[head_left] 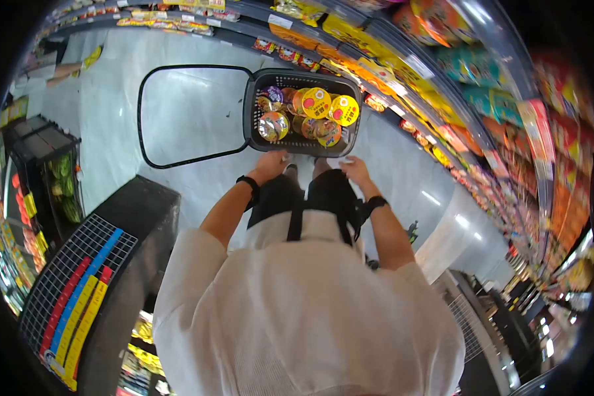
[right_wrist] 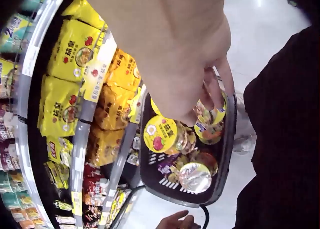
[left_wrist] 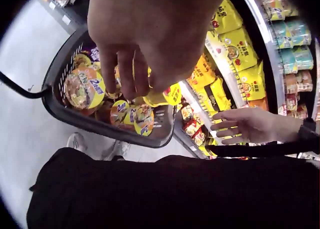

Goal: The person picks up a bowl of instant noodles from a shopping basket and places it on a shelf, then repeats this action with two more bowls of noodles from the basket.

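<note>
A dark grey basket (head_left: 301, 148) stands on the floor, holding several instant noodle cups with yellow lids (head_left: 316, 103) and shiny printed lids (head_left: 273, 126). My left hand (head_left: 270, 167) is by the basket's near edge, left of my legs, with loosely bent fingers and nothing held. My right hand (head_left: 356, 171) is near the basket's near right corner, also empty; its fingers look spread and relaxed in the left wrist view (left_wrist: 245, 125). In the right wrist view, the right hand (right_wrist: 175, 64) covers part of the cups. Contact with the rim cannot be told.
The basket's black handle (head_left: 141, 119) lies folded out to the left. Shelves of yellow noodle packets (left_wrist: 239, 49) run along the right side. A dark display stand with a wire grid (head_left: 79, 264) is at the lower left. My shoes (left_wrist: 77, 141) are just below the basket.
</note>
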Demonstrator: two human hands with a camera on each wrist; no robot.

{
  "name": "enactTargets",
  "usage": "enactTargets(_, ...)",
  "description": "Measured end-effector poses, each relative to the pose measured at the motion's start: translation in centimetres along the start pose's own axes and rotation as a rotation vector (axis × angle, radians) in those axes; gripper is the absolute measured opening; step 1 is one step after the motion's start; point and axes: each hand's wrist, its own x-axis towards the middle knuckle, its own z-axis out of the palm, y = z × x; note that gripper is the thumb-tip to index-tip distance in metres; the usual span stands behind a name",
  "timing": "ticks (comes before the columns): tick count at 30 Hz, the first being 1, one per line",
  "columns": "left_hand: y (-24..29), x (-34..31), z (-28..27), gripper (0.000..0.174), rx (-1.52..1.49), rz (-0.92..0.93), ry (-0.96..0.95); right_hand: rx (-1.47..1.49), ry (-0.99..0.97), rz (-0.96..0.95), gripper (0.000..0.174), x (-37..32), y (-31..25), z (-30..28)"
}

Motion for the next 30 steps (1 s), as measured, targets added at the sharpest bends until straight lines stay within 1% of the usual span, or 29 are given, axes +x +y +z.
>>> enactTargets(1, -0.1, 0.2, 0.2, 0.024, -0.033, -0.005, -0.035, -0.034, 0.009, -0.029, 0.066, 0.8, 0.0, 1.1)
enactTargets(2, -1.0, 0.6, 1.3, 0.024, -0.054, -0.039, -0.035, -0.063, 0.010, -0.047, 0.064, 1.4, 0.5, 2.4)
enactTargets(3, -2.1, 1.1, 2.6, 0.023, -0.060, -0.034, -0.007, -0.087, 0.010, -0.063, 0.059, 3.2, 2.1, 3.7)
enactTargets(4, -3.5, 1.4, 3.2, 0.022, -0.049, -0.018, 0.004, -0.079, -0.013, -0.039, 0.059, 4.4, 2.8, 5.3)
enactTargets(5, -4.5, 1.7, 4.1, 0.020, -0.072, -0.039, 0.066, -0.036, -0.036, -0.037, 0.058, 5.5, 3.7, 6.5)
enactTargets(6, -5.6, 2.8, 4.6, 0.020, -0.072, -0.052, 0.047, 0.003, -0.056, -0.046, 0.057, 6.9, 3.8, 7.2)
enactTargets(8, -8.0, 4.6, 6.5, 0.019, -0.184, -0.203, 0.163, 0.025, -0.095, -0.004, 0.055, 7.7, 4.3, 8.8)
enactTargets(9, -10.0, 5.8, 7.7, 0.017, -0.239, -0.162, 0.236, -0.034, -0.115, -0.101, 0.055, 9.0, 5.0, 9.7)
enactTargets(10, -10.7, 7.1, 7.4, 0.016, -0.294, -0.163, 0.284, -0.098, -0.128, -0.211, 0.055, 11.4, 5.3, 10.5)
enactTargets(11, -13.0, 8.8, 8.0, 0.018, -0.328, -0.177, 0.359, -0.086, -0.167, -0.127, 0.061, 11.6, 3.4, 11.2)
enactTargets(12, -14.8, 9.3, 9.2, 0.021, -0.368, -0.213, 0.422, -0.090, -0.177, -0.109, 0.061, 12.3, 3.2, 12.4)
enactTargets(14, -15.3, 10.8, 8.1, 0.028, -0.376, -0.232, 0.517, 0.080, -0.251, -0.175, 0.068, 14.3, 3.1, 14.7)
enactTargets(15, -17.1, 11.4, 8.8, 0.037, -0.198, -0.152, 0.568, 0.075, -0.265, -0.162, 0.068, 14.8, 2.2, 15.6)
enactTargets(16, -17.7, 11.7, 9.4, 0.037, -0.201, -0.170, 0.564, 0.037, -0.241, -0.208, 0.073, 15.1, 0.9, 16.5)
enactTargets(17, -17.6, 12.1, 9.3, 0.041, -0.153, -0.249, 0.588, 0.002, -0.215, -0.255, 0.077, 15.7, 0.4, 17.4)
enactTargets(18, -18.0, 12.7, 9.2, 0.045, -0.102, -0.320, 0.616, 0.002, -0.221, -0.254, 0.077, 17.0, 0.6, 18.5)
enactTargets(19, -18.9, 12.8, 9.5, 0.050, -0.128, -0.432, 0.515, -0.021, -0.217, -0.215, 0.080, 18.3, 0.9, 19.6)
enactTargets(20, -19.7, 12.8, 9.6, 0.050, -0.125, -0.437, 0.516, -0.049, -0.234, -0.188, 0.081, 19.3, 1.2, 20.5)
enactTargets(22, -20.9, 12.8, 9.9, 0.053, -0.203, -0.515, 0.387, -0.080, -0.259, -0.165, 0.083, 20.5, 0.2, 21.5)
enactTargets(23, -21.2, 12.7, 10.0, 0.053, -0.200, -0.520, 0.395, 0.038, -0.344, -0.132, 0.082, 21.1, -0.4, 21.6)
enactTargets(24, -21.3, 12.5, 10.0, 0.052, -0.214, -0.486, 0.407, 0.157, -0.429, -0.097, 0.081, 21.3, -1.4, 21.4)
enactTargets(25, -21.2, 12.3, 10.0, 0.052, -0.227, -0.450, 0.416, 0.162, -0.440, -0.020, 0.078, 21.1, -2.9, 20.8)
enactTargets(26, -20.9, 12.1, 10.0, 0.052, -0.222, -0.449, 0.422, 0.163, -0.443, -0.028, 0.078, 21.0, -3.1, 20.4)
enactTargets(28, -20.5, 11.7, 9.8, 0.053, -0.090, -0.399, 0.410, 0.283, -0.430, 0.010, 0.075, 21.1, -3.3, 19.4)
enactTargets(29, -20.2, 11.4, 9.8, 0.053, -0.117, -0.383, 0.433, 0.292, -0.411, 0.040, 0.068, 20.8, -3.1, 18.9)
enactTargets(30, -19.6, 11.2, 9.4, 0.053, -0.118, -0.373, 0.433, 0.294, -0.402, 0.035, 0.068, 20.6, -2.8, 18.3)
